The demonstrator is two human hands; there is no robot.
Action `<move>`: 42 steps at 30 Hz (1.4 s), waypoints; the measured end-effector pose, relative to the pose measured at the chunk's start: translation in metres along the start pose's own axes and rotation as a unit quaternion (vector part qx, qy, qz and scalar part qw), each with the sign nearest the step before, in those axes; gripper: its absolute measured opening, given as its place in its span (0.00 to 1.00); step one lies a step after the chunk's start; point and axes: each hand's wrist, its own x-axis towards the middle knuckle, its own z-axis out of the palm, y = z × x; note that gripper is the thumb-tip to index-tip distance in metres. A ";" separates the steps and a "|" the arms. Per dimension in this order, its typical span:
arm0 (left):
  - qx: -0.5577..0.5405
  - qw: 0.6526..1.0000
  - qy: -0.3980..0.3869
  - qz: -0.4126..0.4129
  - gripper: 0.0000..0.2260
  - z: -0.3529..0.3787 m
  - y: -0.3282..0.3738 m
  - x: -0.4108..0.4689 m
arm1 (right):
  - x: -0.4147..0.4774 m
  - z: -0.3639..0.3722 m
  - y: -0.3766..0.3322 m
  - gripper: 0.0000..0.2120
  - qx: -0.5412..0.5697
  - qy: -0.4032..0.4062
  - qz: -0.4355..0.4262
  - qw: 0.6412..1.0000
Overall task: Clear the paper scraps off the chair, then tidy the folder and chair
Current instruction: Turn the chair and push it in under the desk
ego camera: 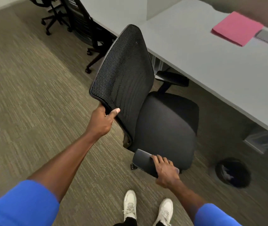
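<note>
Head view: left grip (104, 119) clamps the chair (166, 124) backrest edge, right grip (165, 168) wraps its near armrest; seat faces the desk (211, 66), folder (237, 28) lying there.

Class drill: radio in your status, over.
Left hand gripping chair backrest; right hand on armrest. Seat clear of scraps. Folder on desk.

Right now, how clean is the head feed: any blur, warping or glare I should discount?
Head view: wide-angle bends the desk edge; top right corner beyond the pink folder is smeared; waste bin and far chairs soft; left hand and right hand on the chair fairly sharp; no glare.
</note>
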 end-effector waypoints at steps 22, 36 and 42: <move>0.062 0.992 -0.105 0.021 0.17 0.180 0.102 -0.090 | -0.078 -0.031 0.135 0.24 0.056 0.053 0.151 0.985; 0.083 0.975 -0.117 0.170 0.67 0.134 0.114 -0.083 | -0.106 -0.119 0.079 0.36 0.230 0.437 0.070 0.867; 0.139 0.929 -0.098 0.329 0.50 0.105 0.119 -0.015 | -0.123 -0.158 0.035 0.35 0.157 0.519 0.030 0.840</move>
